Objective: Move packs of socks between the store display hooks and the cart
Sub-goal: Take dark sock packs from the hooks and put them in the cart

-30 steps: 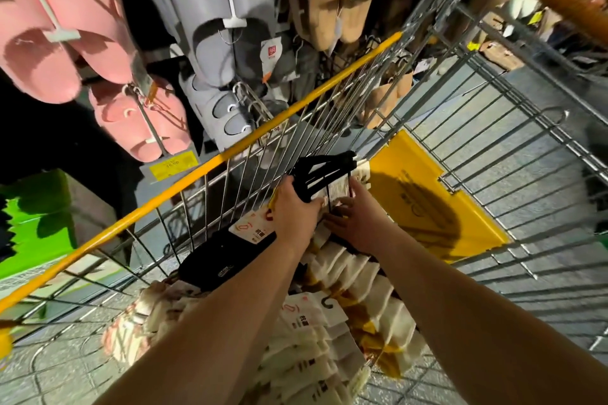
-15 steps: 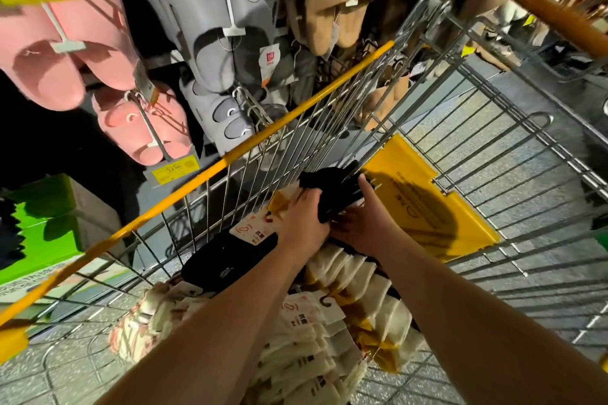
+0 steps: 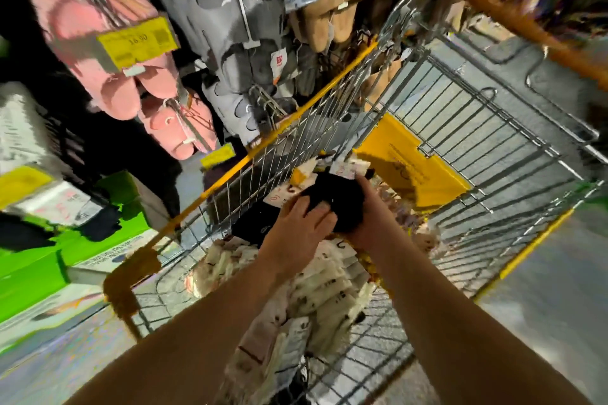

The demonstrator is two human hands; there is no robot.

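You are gathering a black sock pack [image 3: 342,204] inside the cart [image 3: 329,128], above the pale packs [image 3: 322,286]. Your right hand [image 3: 368,214] is curling around it; your left hand [image 3: 306,223] is resting flat-fingered on it. Next, probably lifting it toward the display hooks [image 3: 263,102].

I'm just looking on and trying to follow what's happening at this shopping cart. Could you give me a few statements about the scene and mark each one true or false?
1. Both hands are on a black pack of socks inside the cart. True.
2. The left hand is gripping the cart's orange handle. False: it lies on the black pack.
3. A heap of cream sock packs lies in the cart. True.
4. The slippers hanging at upper left are blue. False: the slippers are pink.
5. The right hand hangs idle outside the cart. False: it holds the black pack.
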